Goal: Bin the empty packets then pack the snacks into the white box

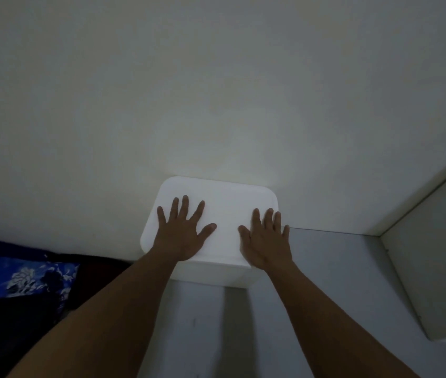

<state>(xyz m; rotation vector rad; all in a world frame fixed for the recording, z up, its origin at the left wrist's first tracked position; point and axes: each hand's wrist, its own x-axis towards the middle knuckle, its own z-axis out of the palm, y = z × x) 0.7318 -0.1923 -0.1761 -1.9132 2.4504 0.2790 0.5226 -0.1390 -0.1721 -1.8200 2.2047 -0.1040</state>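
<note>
The box [226, 205] sits shut on the grey floor [331, 282], right against the wall [216, 91]. Your left hand [181, 237] lies flat on top of it, fingers spread wide. Your right hand [267, 240] lies flat beside it, fingers close together, thumb out.

Your white box [224, 199] looks like smooth, matt plastic; the blue floral cloth [25, 276] on your left is printed fabric.

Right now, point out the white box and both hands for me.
white box [227, 211]: head view, bare lid between the hands.
left hand [182, 237]: head view, back of the hand.
right hand [267, 241]: head view, back of the hand.
</note>
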